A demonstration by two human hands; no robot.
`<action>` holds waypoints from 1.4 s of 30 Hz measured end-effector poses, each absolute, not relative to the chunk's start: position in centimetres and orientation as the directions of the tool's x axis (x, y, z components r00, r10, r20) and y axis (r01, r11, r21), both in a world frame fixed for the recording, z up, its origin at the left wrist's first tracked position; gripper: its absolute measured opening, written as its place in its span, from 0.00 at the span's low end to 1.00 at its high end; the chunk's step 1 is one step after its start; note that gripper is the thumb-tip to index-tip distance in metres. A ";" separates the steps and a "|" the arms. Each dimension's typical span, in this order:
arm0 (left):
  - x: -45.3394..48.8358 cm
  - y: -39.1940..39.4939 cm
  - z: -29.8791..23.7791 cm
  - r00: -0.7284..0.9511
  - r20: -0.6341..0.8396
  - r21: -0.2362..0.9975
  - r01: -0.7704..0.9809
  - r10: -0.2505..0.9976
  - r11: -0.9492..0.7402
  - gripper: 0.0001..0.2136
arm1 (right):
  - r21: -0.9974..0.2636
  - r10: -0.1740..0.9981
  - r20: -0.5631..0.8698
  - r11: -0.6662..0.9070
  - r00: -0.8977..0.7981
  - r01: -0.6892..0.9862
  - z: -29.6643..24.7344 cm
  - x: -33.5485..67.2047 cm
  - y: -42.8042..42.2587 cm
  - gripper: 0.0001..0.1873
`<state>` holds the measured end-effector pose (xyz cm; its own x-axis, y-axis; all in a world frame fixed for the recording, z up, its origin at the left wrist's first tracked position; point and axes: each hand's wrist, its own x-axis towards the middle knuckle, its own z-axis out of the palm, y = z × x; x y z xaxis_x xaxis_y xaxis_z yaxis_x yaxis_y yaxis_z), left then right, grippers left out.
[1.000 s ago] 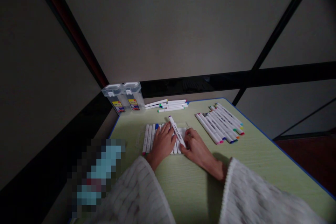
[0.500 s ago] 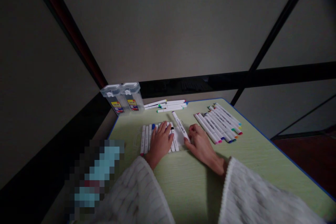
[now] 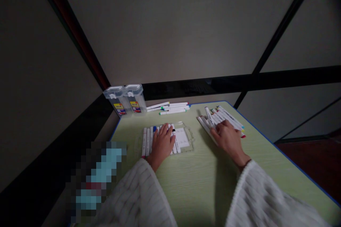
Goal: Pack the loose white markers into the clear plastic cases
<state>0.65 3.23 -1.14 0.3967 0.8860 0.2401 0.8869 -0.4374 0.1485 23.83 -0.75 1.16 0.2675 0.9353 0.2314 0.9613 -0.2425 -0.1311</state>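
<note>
My left hand [image 3: 163, 143] lies flat, fingers stretched out, over a row of white markers [image 3: 148, 142] set side by side in a clear plastic tray [image 3: 192, 136]. A blue cap and a black cap show among this row; the markers under my palm are hidden. My right hand [image 3: 228, 137] is closed round the near end of a white marker [image 3: 209, 115] with a dark tip, tilted above the loose markers [image 3: 231, 117] on the right. That hand covers part of this group, whose coloured ends show beyond it.
Two clear lidded cases [image 3: 135, 101] with yellow labels stand at the table's back left corner. More white markers [image 3: 174, 107] lie along the back edge. The pale green table [image 3: 191, 184] has a blue rim and meets a wall behind. A blurred-out patch covers the lower left.
My right hand has moved right with the marker, from beside the tray to over the right-hand group. More of the tray's right side now shows. My left hand has stayed in place.
</note>
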 end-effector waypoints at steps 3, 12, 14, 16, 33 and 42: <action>0.7 3.2 -1.1 0.395 0.237 0.144 0.889 0.888 -0.434 0.18 | -0.141 0.915 0.199 -0.327 0.351 0.934 1.3 25.3 -0.9 0.18; 0.7 3.2 -1.1 0.392 0.222 0.149 0.891 0.893 -0.428 0.19 | -0.121 0.923 0.145 -0.341 0.356 0.932 0.4 26.3 -0.9 0.19; 0.7 3.1 -1.0 0.392 0.218 0.152 0.891 0.894 -0.428 0.18 | -0.123 0.925 0.136 -0.339 0.354 0.933 0.3 26.2 -0.9 0.19; 0.7 3.1 -0.9 0.392 0.215 0.156 0.890 0.894 -0.428 0.19 | -0.127 0.926 0.130 -0.338 0.353 0.933 0.2 26.2 -0.9 0.19; 0.6 3.2 -1.1 0.395 0.225 0.162 0.886 0.891 -0.434 0.18 | -0.163 0.916 0.189 -0.325 0.353 0.932 0.2 26.4 -0.7 0.22; 0.6 3.3 -1.4 0.395 0.245 0.152 0.886 0.885 -0.437 0.18 | -0.162 0.921 0.229 -0.285 0.317 0.945 0.6 26.4 -0.6 0.20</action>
